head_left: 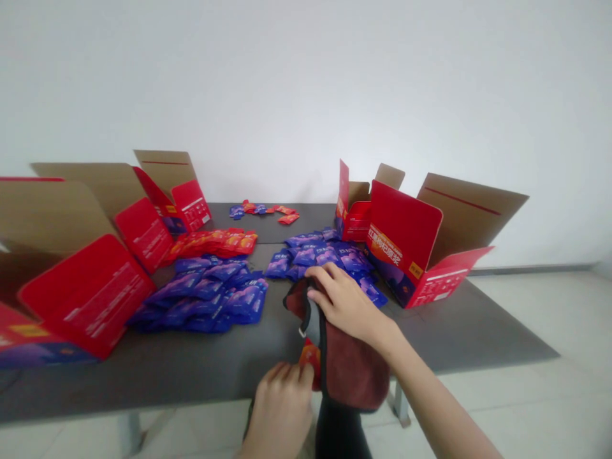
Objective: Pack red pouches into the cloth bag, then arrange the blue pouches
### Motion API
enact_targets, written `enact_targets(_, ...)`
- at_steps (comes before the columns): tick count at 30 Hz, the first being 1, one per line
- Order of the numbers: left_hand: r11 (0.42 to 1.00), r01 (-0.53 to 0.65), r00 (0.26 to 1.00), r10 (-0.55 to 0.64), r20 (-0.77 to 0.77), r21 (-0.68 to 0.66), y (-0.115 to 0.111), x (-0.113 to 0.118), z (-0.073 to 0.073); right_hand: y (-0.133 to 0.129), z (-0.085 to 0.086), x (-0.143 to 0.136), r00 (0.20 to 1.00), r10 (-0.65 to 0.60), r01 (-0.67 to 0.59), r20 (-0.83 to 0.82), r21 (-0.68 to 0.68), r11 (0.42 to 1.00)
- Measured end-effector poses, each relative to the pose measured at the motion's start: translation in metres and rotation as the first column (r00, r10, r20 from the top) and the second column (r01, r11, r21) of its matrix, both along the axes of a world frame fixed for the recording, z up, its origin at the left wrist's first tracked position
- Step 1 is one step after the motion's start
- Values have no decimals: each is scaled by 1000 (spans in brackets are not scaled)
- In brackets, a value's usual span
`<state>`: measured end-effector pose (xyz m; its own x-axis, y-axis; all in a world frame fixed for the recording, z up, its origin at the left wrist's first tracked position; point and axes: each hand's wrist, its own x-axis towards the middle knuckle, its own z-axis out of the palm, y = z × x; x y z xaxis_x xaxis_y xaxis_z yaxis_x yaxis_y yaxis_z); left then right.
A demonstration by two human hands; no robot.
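Note:
A reddish-brown fabric pouch (356,370) with black edging and a grey lining hangs over the table's front edge. Its upper part is gripped by my right hand (342,299), thumb on the near side and fingers curled over the top. Below and to the left, my left hand (284,398) is closed on a red and orange sachet (310,358). That sachet lies against the pouch's left edge; how much of it is inside is hidden. A small light-coloured metal piece (301,332) shows at the pouch's edge.
Purple sachets are heaped at left (210,296) and right (320,252), with red sachets (215,242) behind the left heap. Open red cartons flank them, including a right carton (406,255) and a left carton (86,293). Several loose sachets (288,218) lie farther back.

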<state>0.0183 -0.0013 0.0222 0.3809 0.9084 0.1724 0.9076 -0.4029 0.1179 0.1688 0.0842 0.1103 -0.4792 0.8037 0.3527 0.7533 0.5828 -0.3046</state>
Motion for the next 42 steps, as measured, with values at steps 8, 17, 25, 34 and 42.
enact_targets(8, 992, -77, 996, 81, -40, 97, 1, -10, -7, -30, -68, -4, 997, 60, -69, -47, -220, 973)
enact_targets(17, 973, 3, 997, 15, -76, 230, 0, -4, -6, -29, -59, -11, 989, 140, -135, 54, -99, 986)
enact_targets(25, 917, 113, 992, -84, -93, 383, 0, -1, -9, -13, -68, -18, 949, 216, -207, 228, -61, 976)
enact_targets(34, 985, -3, 991, 26, -129, 174, 1, 10, 1, 8, -31, -7, 999, 22, -23, 31, 22, 1000)
enact_targets(42, 970, 81, 990, -52, -130, 228, 1, 13, -2, -20, -61, -3, 946, 217, -197, 240, -107, 975)
